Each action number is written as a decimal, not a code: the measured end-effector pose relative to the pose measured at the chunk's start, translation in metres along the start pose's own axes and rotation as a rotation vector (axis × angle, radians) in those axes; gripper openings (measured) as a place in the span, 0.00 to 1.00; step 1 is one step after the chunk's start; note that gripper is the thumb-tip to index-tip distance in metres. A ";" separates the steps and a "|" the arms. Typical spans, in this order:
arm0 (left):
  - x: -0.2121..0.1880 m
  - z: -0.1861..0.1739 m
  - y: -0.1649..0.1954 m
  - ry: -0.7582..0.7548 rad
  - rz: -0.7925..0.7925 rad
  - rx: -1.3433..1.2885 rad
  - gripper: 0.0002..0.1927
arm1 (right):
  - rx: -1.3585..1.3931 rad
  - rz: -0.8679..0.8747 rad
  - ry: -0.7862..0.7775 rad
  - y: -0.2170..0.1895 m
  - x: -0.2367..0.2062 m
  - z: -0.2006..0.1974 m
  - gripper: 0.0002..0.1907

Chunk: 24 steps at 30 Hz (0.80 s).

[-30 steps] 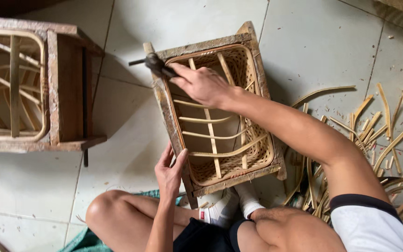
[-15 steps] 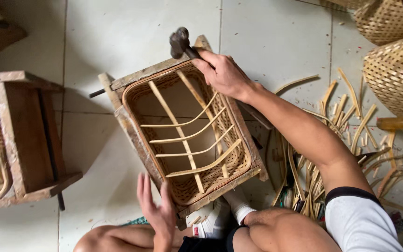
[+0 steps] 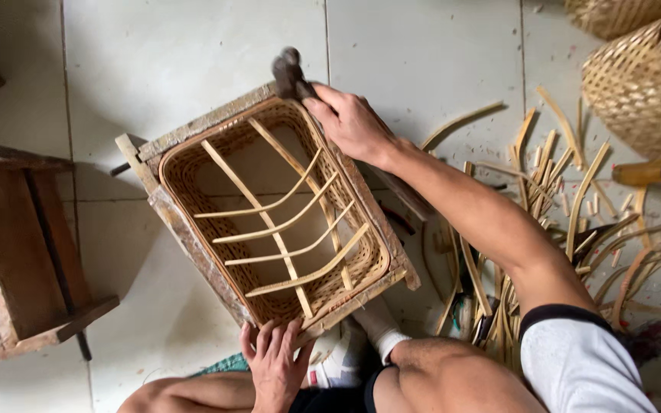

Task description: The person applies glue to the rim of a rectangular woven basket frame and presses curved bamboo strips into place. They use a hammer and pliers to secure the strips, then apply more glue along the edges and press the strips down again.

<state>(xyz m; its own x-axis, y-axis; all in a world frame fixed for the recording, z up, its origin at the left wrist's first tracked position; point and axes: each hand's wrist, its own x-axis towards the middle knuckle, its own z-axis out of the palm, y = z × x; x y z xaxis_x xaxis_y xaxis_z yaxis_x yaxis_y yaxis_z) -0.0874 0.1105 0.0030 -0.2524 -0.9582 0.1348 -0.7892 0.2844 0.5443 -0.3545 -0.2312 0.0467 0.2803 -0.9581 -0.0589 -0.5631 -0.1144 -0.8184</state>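
Right hand [image 3: 350, 122] closed, fingers [image 3: 321, 105] wrapped around the handle of a dark-headed hammer [image 3: 291, 73], hammer head poised over the far corner of the wooden frame [image 3: 193, 245]. Left hand [image 3: 275, 363] open, fingers [image 3: 258, 340] spread and pressed flat against the near edge of that frame, holding nothing.

Wooden frame tilted on the tiled floor [image 3: 177, 53], rectangular, worn and pale along its rim. Fitted inside the frame: a woven rattan basket [image 3: 361, 264], wall tightly woven, bottom only a few curved crosswise slats over two long ribs, floor visible through the gaps. A dark metal rod end poking out just beside the frame's left corner.

Near the frame's near edge: bent bare knees, a white sock [image 3: 384, 336] touching the frame's lower corner, and a scrap of green cloth [image 3: 227, 365] beside the left hand.

Right of the frame, beyond the right forearm: a loose heap of rattan strips [image 3: 545, 176] scattered over the floor. Farther right of the frame: finished woven baskets [image 3: 636, 84] at the upper corner, a yellow tool handle [image 3: 648, 171] lying below them.

Left of the frame, well apart: a second wooden frame [image 3: 17, 252], darker, resting on the floor, partly cut off by the edge of view.
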 end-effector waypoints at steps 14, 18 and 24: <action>0.013 -0.009 0.003 0.011 0.004 -0.009 0.29 | -0.047 -0.203 -0.162 -0.030 0.038 0.065 0.15; 0.010 -0.010 0.005 0.003 0.002 -0.012 0.30 | 0.045 -0.005 -0.234 -0.031 0.039 0.050 0.13; 0.011 -0.013 0.008 0.054 0.009 -0.039 0.27 | 0.086 -0.053 0.015 -0.016 -0.076 -0.013 0.14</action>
<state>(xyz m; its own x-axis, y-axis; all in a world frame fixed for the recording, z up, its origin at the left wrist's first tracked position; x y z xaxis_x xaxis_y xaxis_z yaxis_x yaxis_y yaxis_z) -0.0897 0.1020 0.0196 -0.2274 -0.9563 0.1838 -0.7642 0.2923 0.5750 -0.3770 -0.1605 0.0722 0.2957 -0.9553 -0.0060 -0.4791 -0.1429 -0.8660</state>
